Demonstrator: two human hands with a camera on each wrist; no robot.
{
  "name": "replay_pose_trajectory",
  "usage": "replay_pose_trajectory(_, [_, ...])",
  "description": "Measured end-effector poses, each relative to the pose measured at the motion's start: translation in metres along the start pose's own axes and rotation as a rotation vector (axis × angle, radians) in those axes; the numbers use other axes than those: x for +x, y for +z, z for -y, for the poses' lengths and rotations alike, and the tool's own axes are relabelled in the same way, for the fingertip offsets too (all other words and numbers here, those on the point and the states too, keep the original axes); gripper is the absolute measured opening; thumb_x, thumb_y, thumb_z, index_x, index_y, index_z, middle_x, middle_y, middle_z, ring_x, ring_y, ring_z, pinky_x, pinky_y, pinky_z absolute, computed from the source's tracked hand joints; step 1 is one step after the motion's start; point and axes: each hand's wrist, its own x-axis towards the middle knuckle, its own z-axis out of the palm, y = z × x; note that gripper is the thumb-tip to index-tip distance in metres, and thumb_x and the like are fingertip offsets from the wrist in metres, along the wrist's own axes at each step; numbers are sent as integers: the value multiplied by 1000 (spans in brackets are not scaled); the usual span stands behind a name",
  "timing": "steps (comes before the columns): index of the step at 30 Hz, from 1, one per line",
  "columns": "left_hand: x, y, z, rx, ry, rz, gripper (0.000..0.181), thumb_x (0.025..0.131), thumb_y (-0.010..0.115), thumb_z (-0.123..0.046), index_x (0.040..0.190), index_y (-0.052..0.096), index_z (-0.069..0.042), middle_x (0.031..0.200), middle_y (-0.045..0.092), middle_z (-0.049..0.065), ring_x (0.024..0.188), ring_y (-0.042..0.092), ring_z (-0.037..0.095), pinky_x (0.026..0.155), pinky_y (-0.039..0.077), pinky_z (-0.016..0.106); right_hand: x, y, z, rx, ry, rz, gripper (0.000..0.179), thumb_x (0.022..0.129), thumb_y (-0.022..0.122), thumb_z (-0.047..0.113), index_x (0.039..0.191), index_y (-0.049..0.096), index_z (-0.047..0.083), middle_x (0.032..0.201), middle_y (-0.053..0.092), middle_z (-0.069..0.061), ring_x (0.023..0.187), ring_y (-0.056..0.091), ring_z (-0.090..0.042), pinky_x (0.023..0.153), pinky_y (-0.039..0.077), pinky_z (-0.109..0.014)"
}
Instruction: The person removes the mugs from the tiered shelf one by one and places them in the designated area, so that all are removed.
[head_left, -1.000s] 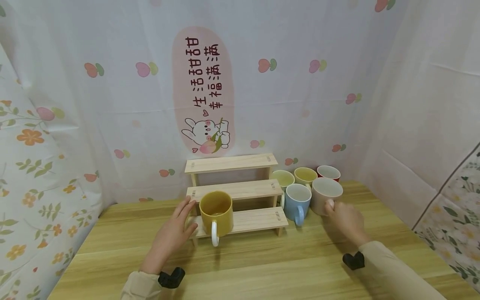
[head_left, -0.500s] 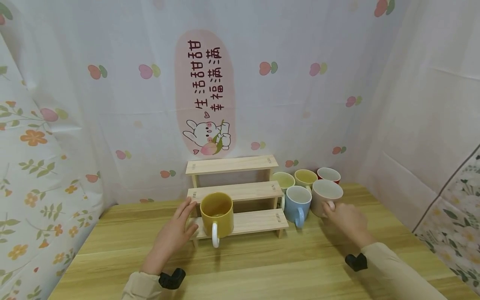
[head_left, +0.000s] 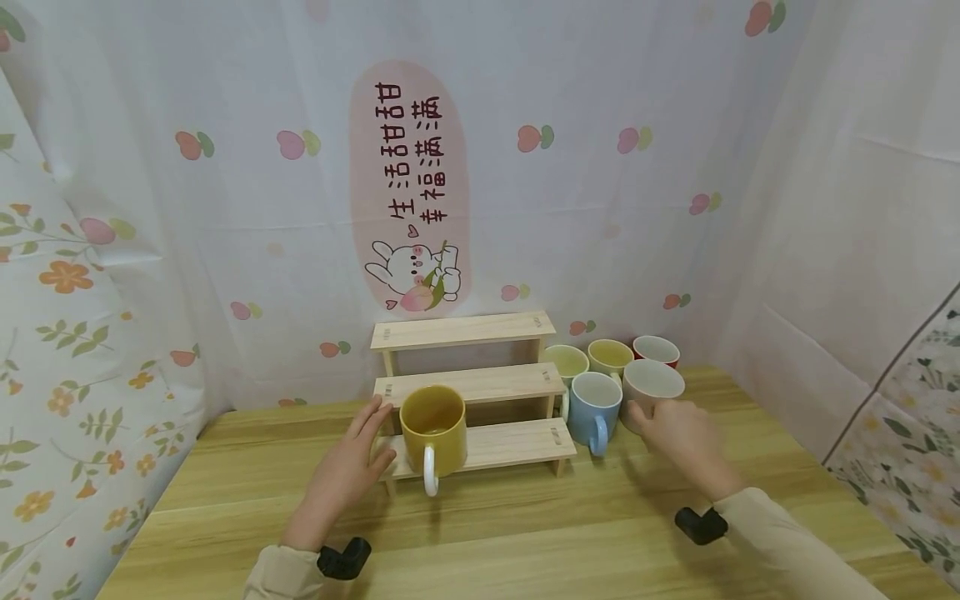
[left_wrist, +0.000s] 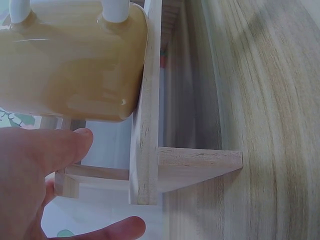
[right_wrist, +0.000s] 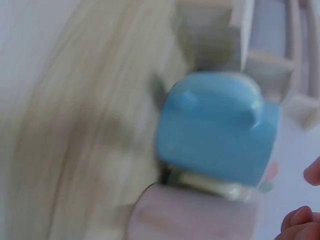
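Observation:
My left hand (head_left: 345, 467) lies at the left end of a three-step wooden rack (head_left: 517, 442), fingers extended and thumb apart. Close by, a mustard-yellow mug (head_left: 452, 442) stands on the lowest step, its white handle facing me; the left wrist view shows my thumb (left_wrist: 70, 147) just beside the mug's wall. Over on the right, my right hand (head_left: 686, 437) is in front of a pale pink mug (head_left: 648, 387) and hides its handle. In the right wrist view its fingertips (right_wrist: 300, 217) are apart with nothing between them. A light blue mug (head_left: 588, 417) stands just left of the pink one.
Behind the blue and pink mugs stand a pale green mug (head_left: 566, 360), a yellow mug (head_left: 611, 354) and a red mug with a white inside (head_left: 656, 347). The wooden table (head_left: 495, 542) backs onto a patterned curtain (head_left: 600, 250).
My right hand has come off the pink mug's handle and shifted slightly left and up. My left hand and the mustard-yellow mug have stayed in place.

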Motion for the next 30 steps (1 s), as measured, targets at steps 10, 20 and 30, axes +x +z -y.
replay_pose_trajectory(10, [-1,0,0,-1,3,-9,66,91,65,-19,148,34,-9,157,24,11,51,46,8,48,36,25,-12,-8,32,60,-105,-61,47,91,59,33,50,44,15,47,37,4,45,38,-15,41,26,-29])
replay_pose_trajectory(20, [-1,-1,0,-8,-15,0,66,92,64,-19,149,32,-10,158,22,10,56,52,10,50,37,26,-18,-7,54,74,-150,-63,50,91,58,31,47,39,16,45,31,8,43,32,-11,42,22,-25])
replay_pose_trajectory(30, [0,0,1,-12,-5,4,66,93,64,-20,150,31,-12,158,21,9,50,46,8,49,36,25,-27,-3,82,114,-215,-69,53,91,62,27,47,34,17,44,28,10,41,30,-8,46,27,-26])
